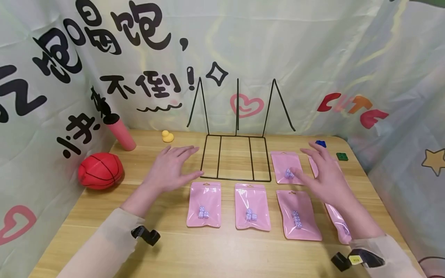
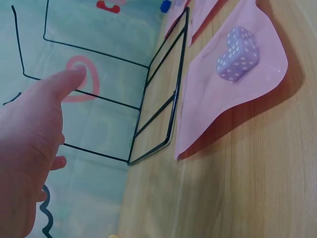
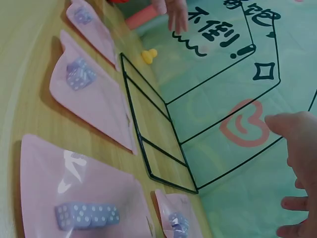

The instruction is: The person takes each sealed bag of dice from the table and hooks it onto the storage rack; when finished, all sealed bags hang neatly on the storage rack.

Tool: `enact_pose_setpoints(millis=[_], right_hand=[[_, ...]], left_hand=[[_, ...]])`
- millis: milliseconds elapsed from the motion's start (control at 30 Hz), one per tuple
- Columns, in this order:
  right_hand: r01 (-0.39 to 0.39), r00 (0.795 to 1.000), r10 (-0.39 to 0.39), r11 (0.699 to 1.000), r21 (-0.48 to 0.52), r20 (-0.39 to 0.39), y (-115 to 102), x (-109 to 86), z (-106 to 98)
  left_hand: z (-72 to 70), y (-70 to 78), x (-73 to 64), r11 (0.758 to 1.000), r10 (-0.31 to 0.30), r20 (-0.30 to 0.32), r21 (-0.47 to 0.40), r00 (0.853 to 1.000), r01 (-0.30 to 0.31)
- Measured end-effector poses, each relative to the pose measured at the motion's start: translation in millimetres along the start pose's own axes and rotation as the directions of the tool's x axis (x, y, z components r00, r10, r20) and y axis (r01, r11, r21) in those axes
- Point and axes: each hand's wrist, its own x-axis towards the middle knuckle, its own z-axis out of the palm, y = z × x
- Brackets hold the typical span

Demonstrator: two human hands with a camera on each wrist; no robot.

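Left grip (image 1: 172,168): fingers spread, nothing held — near wire rack (image 1: 236,136).
Right grip (image 1: 326,177): fingers spread, nothing held — above pink bags (image 1: 284,161).
Table (image 1: 226,251): carries rack, bags.

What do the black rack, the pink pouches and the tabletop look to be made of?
Black rack: probably metal wire with a dark coating; thin bars hold straight. Pink pouches: likely glossy plastic film, given bright highlights and wrinkles. Tabletop: wood or wood-look laminate, faintly shiny; grain shows.
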Motion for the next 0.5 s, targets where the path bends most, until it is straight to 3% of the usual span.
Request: enact_pose_setpoints(millis=[133, 333, 500], right_hand=[[-0.029, 0.999, 0.031, 0.995, 0.094, -0.015, 2, 1.6, 1], [-0.071, 0.997, 0.074, 0.98, 0.186, -0.01, 8, 2.7, 2], [-0.18, 0.984, 0.175, 0.959, 0.219, 0.04, 12, 3.4, 3]], left_hand=[[6.9, -1.0, 1.4, 0.994, -0.01, 0.002, -0.107, 1.0, 0.011], [17.4, -4.3, 1.8, 0.973, -0.048, 0.054, -0.222, 0.997, 0.059], [24.7, -6.8, 3.1, 0.958, -0.03, 0.079, -0.281, 0.996, 0.051]])
